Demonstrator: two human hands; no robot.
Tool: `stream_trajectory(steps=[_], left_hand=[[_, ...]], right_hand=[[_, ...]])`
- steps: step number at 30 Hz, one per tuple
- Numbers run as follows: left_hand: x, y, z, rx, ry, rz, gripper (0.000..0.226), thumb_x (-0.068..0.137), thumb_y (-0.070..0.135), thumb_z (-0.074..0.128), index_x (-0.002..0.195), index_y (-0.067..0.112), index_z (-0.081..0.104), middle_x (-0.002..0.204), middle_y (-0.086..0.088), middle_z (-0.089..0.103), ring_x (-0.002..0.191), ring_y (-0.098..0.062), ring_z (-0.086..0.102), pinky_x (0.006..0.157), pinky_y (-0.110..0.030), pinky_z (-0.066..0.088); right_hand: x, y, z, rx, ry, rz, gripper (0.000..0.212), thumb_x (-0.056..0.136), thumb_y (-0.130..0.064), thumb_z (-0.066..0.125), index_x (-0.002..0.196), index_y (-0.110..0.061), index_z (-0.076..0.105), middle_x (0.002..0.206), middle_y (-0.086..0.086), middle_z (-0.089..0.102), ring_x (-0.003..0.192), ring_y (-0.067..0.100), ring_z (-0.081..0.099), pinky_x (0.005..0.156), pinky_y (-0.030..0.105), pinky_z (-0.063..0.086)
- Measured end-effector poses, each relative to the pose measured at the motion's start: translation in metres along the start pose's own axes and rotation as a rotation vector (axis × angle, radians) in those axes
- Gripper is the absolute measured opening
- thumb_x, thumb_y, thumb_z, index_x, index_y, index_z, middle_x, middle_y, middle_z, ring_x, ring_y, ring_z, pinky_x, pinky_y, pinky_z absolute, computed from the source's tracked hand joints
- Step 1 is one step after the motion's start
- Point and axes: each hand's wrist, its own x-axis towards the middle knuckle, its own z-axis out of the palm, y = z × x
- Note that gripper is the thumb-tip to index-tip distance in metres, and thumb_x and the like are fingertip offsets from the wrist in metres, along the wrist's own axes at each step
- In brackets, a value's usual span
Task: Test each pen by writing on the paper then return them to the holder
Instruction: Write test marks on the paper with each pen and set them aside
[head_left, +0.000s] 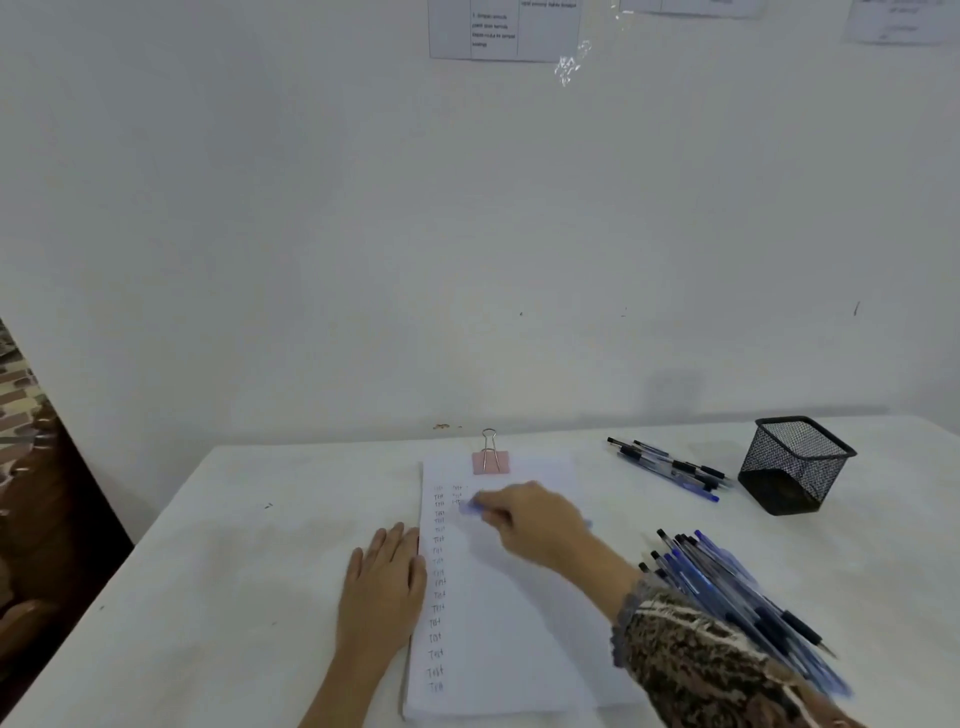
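A white paper pad (519, 623) lies on the table, with a column of "Test" words down its left side. My right hand (530, 519) is shut on a blue pen (470, 506), its blurred tip on the paper near the top lines. My left hand (382, 587) lies flat, fingers together, on the pad's left edge. A black mesh pen holder (795, 465) stands at the back right and looks empty. A small group of blue pens (670, 467) lies left of the holder. A bigger pile of blue pens (737, 592) lies near my right forearm.
A pink binder clip (490, 460) grips the pad's top edge. The white table (234, 571) meets a white wall at the back, with printed sheets (501, 28) taped high up. A dark patterned area (31, 467) lies beyond the table's left edge.
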Motion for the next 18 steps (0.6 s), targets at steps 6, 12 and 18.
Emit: stream_trajectory(steps=[6,12,18], left_hand=[[-0.001,-0.004,0.002,-0.152,0.156,0.331,0.039,0.088,0.038,0.039,0.120,0.024,0.055,0.115,0.006,0.065,0.108,-0.002,0.046,0.094,-0.019,0.032],[-0.005,-0.001,-0.004,-0.284,0.243,0.358,0.028,0.088,0.034,0.045,0.100,0.020,0.066,0.091,0.011,0.065,0.085,0.000,0.048,0.080,-0.009,0.035],[-0.006,0.001,-0.007,-0.485,0.178,0.168,0.019,0.093,0.027,0.051,0.109,0.024,0.061,0.095,0.030,0.052,0.091,0.002,0.054,0.077,-0.005,0.039]], right_hand=[[-0.010,-0.011,0.051,-0.103,-0.004,-0.146,0.052,0.090,-0.054,0.027,0.109,-0.021,0.062,0.101,0.005,0.067,0.093,0.026,0.062,0.070,0.032,0.042],[0.000,0.004,0.038,-0.240,0.260,-0.329,0.021,0.087,-0.029,0.048,0.087,-0.015,0.064,0.087,0.000,0.064,0.081,0.020,0.059,0.071,0.030,0.039],[-0.018,-0.003,0.018,0.935,0.696,0.110,0.010,0.093,-0.008,0.052,0.084,-0.013,0.054,0.071,-0.004,0.056,0.063,0.009,0.054,0.065,0.020,0.043]])
